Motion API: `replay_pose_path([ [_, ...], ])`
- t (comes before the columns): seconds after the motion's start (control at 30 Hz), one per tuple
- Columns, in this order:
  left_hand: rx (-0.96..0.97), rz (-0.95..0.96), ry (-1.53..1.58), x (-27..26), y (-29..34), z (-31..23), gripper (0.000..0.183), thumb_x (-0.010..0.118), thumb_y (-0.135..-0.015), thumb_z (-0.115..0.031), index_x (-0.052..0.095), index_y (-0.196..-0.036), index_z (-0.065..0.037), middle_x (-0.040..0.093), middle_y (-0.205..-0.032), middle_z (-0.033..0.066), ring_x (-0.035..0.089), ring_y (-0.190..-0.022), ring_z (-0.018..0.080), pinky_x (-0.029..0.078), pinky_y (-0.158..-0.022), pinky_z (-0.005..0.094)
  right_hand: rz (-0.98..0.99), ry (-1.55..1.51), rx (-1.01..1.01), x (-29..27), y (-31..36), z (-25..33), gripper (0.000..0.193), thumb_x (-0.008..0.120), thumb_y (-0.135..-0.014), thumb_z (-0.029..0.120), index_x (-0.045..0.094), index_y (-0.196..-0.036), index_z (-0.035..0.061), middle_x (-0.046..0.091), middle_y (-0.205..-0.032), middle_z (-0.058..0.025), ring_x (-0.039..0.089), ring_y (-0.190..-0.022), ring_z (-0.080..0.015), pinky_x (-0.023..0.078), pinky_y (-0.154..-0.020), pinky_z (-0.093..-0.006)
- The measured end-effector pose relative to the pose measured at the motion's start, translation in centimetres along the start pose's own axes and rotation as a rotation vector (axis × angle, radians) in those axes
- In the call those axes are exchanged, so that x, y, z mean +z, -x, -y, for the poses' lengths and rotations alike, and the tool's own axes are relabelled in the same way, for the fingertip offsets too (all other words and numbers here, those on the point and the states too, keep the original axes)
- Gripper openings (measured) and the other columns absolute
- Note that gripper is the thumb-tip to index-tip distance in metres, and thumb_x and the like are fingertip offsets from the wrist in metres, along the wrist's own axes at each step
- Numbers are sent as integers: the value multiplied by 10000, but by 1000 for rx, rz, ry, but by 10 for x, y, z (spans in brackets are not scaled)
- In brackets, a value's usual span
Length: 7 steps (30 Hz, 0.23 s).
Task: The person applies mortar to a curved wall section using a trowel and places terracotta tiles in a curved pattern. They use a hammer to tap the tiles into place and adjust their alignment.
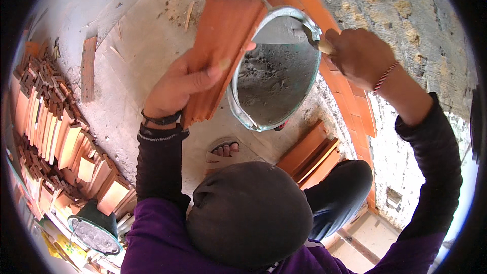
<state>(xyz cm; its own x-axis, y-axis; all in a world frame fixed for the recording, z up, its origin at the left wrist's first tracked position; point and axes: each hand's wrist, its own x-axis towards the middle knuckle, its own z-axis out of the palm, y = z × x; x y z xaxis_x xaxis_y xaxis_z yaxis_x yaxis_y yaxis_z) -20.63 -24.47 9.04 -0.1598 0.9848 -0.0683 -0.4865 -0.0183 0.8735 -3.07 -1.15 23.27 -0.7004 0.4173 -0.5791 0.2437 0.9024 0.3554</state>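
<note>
Both hands raised — left hand [175, 83] gripping, right hand [361, 56] clenched.

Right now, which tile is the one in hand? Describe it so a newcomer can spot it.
Start at the metal bucket of grey mortar in the middle of the view. Just left of it, the left hand holds up a flat orange clay tile, its upper corner overlapping the bucket's rim. Unlike the tiles stacked at the far left, it is raised and alone.

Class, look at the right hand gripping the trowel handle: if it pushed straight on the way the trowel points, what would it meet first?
The right hand aims its trowel left and down into the metal bucket. Going straight on, the blade would probably meet the grey mortar inside first, though depth is hard to judge.
</note>
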Motion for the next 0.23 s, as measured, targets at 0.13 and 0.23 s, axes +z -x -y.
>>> replay_pose_path([
  [0.13, -11, 48, 68, 19, 7, 10, 535, 673, -931, -237, 485, -1348, 41, 591, -1219, 66, 527, -1121, 139, 402, -991, 290, -29, 44, 56, 48, 4, 11, 281, 470, -954, 131, 577, -1191, 25, 667, -795, -205, 688, -789, -366, 551, -649, -475],
  [0.23, 10, 33, 81, 32, 12, 11, 557, 674, -930, -246, 470, -1363, 39, 584, -1232, 69, 527, -1123, 138, 402, -990, 288, 31, 32, 57, 68, -3, 27, 328, 457, -970, 156, 554, -1246, 8, 670, -798, -214, 692, -789, -382, 558, -673, -471],
])
